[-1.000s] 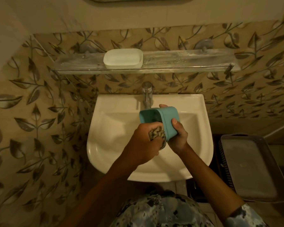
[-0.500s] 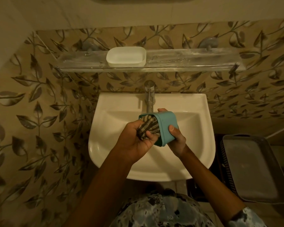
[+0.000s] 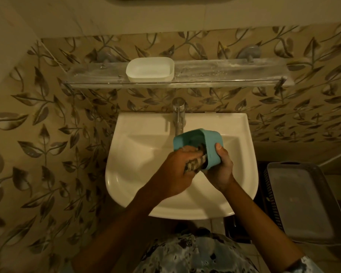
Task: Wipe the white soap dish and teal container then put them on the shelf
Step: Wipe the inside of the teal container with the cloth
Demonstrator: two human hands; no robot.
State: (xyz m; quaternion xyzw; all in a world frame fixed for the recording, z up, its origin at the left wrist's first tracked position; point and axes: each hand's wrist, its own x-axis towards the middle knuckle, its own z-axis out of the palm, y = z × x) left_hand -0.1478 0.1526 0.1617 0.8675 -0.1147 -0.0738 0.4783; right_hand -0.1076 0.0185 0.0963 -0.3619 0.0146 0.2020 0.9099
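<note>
Fingers [image 3: 186, 152] of the left hand [image 3: 173, 170] are curled round a patterned cloth [image 3: 195, 164] and pushed into the mouth of the teal container [image 3: 212, 142]. The right hand [image 3: 221, 170] grips the container from outside, thumb on its near wall, with the other fingers hidden behind it. So the container hangs between the two sets of fingers, over the sink [image 3: 138, 158] and just short of the tap [image 3: 178, 113].

The white soap dish [image 3: 150, 69] already sits on the shelf [image 3: 234, 74], well beyond the fingers and a little to their left. That half looks finished, though its cleanness cannot be judged from here. The container seems mid-wipe. What remains is to finish the wiping and lift it to the shelf.

It lies on its side, mouth facing the left fingers and tipped slightly upward, base toward the right palm. Its long axis, as far as the foreshortening allows, runs across from one hand to the other.
</note>
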